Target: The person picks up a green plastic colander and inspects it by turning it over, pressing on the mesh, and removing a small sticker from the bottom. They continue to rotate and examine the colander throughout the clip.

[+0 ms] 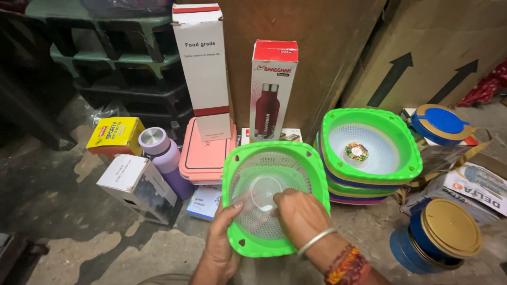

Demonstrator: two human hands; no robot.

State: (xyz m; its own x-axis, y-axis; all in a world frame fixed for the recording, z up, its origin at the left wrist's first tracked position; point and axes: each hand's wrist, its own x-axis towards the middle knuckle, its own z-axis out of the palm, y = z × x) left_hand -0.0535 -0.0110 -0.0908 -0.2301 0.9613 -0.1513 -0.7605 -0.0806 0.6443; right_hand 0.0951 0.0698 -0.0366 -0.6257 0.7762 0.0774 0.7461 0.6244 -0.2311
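- Head view: around us we see a tall white box [201, 68], a red-and-white bottle box [273, 89], a purple bottle [165, 158], a pink lidded container [205, 155] and a stack of square baskets [369, 153] at right — none blocking the hands.
- We hold the green strainer basket [274, 198] tilted; the left hand [222, 248] grips its lower rim, thumb on the mesh.
- Our right hand [298, 214] lies inside it, fingers curled together on the white mesh — nothing else lies in the basket.
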